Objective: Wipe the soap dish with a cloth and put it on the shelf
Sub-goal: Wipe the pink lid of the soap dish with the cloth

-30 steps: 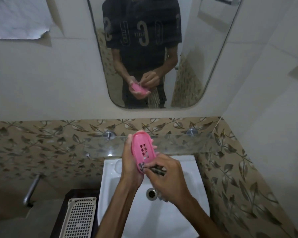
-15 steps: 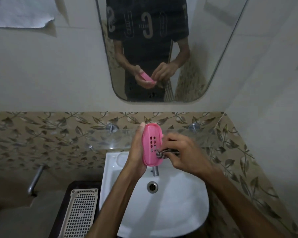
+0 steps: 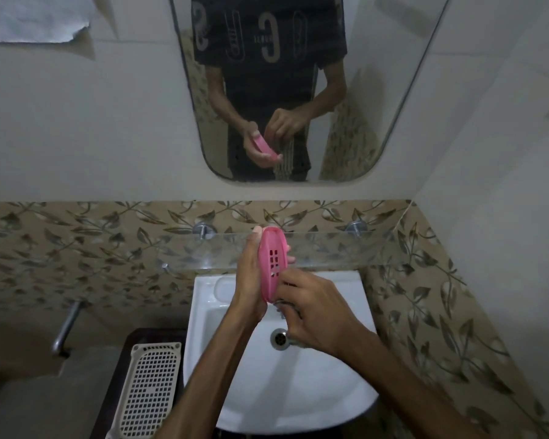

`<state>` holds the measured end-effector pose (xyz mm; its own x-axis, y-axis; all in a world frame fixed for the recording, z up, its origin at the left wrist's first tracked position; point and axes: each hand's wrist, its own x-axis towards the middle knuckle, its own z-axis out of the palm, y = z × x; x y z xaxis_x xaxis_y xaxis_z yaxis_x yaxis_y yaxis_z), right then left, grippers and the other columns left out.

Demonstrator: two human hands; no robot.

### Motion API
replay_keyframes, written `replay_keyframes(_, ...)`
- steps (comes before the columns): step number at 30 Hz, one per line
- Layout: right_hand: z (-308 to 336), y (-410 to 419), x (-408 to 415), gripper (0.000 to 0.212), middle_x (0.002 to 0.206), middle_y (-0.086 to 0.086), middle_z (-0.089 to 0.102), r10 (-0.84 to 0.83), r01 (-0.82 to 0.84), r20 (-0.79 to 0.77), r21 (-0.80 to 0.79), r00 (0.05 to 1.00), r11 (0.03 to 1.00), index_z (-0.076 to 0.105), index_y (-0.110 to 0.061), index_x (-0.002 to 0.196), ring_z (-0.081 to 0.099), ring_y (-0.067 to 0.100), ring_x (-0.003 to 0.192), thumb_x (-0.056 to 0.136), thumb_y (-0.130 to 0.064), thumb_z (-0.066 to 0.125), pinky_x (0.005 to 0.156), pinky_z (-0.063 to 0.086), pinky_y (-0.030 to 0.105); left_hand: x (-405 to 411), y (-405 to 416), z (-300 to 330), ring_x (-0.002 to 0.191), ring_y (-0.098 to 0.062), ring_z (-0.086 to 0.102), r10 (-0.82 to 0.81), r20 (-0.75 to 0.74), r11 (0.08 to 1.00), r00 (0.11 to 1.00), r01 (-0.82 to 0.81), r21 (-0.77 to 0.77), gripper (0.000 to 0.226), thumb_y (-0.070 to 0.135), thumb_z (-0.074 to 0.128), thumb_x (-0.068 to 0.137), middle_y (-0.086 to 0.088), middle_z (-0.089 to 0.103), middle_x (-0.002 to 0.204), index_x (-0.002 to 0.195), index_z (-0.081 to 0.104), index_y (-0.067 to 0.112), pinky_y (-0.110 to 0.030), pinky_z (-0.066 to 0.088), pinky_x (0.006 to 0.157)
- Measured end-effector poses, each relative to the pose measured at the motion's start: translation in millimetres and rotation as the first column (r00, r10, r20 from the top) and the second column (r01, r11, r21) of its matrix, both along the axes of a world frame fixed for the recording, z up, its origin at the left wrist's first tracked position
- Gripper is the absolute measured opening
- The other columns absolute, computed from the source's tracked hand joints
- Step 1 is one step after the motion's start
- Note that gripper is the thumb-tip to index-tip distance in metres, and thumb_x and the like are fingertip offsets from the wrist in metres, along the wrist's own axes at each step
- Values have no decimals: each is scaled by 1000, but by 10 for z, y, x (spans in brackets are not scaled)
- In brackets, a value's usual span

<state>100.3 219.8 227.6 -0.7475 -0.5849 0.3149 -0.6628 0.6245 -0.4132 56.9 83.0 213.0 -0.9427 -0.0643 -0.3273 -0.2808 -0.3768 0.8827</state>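
Partly hidden, the cloth (image 3: 285,307) shows only as a dark, blurred scrap under the fingers of the right hand (image 3: 317,312), below the lower end of the soap dish (image 3: 272,263); its pattern cannot be made out directly. The right hand is curled closed around that scrap and touches the dish's lower right edge. The left hand (image 3: 248,280) grips the pink soap dish from its left side, thumb up along the rim, fingertips wrapping behind and showing at the dish's right edge. The dish stands on end, slotted face toward the camera, held above the basin (image 3: 298,391) and in front of the glass shelf (image 3: 346,248), not resting on it. Both forearms are cut off by the lower frame edge.

The tap is apparently behind the right hand; only a blurred grey bit shows beside the drain (image 3: 279,338). The basin is white, set against a band of leaf-patterned tile (image 3: 92,245), with plain pale wall above. A mirror (image 3: 377,106) above the shelf reflects the person's torso and hands, with the dish and a striped cloth hanging down. Left of the basin a white perforated tray (image 3: 146,394) lies on a dark surface, its near end cut off. Farther left, a metal bar (image 3: 66,327) projects from the wall.
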Motion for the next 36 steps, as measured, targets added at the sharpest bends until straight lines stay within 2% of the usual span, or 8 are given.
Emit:
replay_keyframes(3,-14,-64,-40,13,93,2,70,-52,71,114,-169,992,983,77,-8,91,63,14,82,84,-2,69,74,47,18,-12,-48,5,95,-28,77,41,-56,999,998,-43,-25,72,72,44,84,-11,80,105,121,71,16,-46,62,88)
replay_keyframes(7,-88,-82,-91,13,97,-2,76,-65,160,243,-392,968,906,81,-12,98,70,8,92,86,-6,77,86,60,26,5,-55,2,89,-25,76,68,-32,997,997,-66,47,68,68,34,98,-15,79,102,114,73,15,-40,62,81)
replay_keyframes(12,-74,169,-265,19,98,-2,78,-166,178,74,-205,983,962,82,-14,96,69,7,88,80,-4,81,81,62,35,-12,-102,46,83,-26,73,34,-17,998,999,-33,61,72,65,27,103,-17,76,101,113,72,11,-43,60,81)
replay_keyframes(19,183,277,-368,19,101,-2,80,83,-82,-22,42,996,996,81,-14,100,71,13,95,83,-8,77,84,60,35,-80,-102,55,92,-27,73,8,-41,998,999,-5,69,76,68,35,97,-13,76,108,131,66,7,-44,61,81)
replay_keyframes(25,121,162,-233,27,107,5,77,142,-134,-44,153,989,979,80,-11,109,70,23,100,86,-2,70,82,61,41,-57,-50,-44,88,-26,76,-3,1,1000,1000,3,19,64,66,36,99,-11,80,101,107,76,17,-42,62,81)
replay_keyframes(30,0,-55,-147,18,93,2,81,7,-7,2,-220,1000,975,83,-9,94,73,14,86,81,0,76,85,61,32,-27,-40,-44,92,-27,75,32,-23,998,999,-31,49,68,71,40,91,-12,79,104,115,73,16,-40,61,83)
replay_keyframes(33,-77,-216,-77,16,93,-3,81,-161,260,222,-544,962,798,84,-13,95,75,6,88,82,-4,81,85,63,32,-8,-79,-60,87,-28,76,47,-39,993,998,-43,108,76,73,36,95,-17,79,100,113,75,10,-37,64,78)
replay_keyframes(36,-84,-375,-12,21,94,-13,79,-240,363,276,-616,931,699,83,-19,98,75,1,90,81,-6,84,87,63,26,-7,-105,-40,91,-32,76,56,-43,990,997,-50,135,80,73,33,98,-19,78,101,117,74,6,-38,63,78)
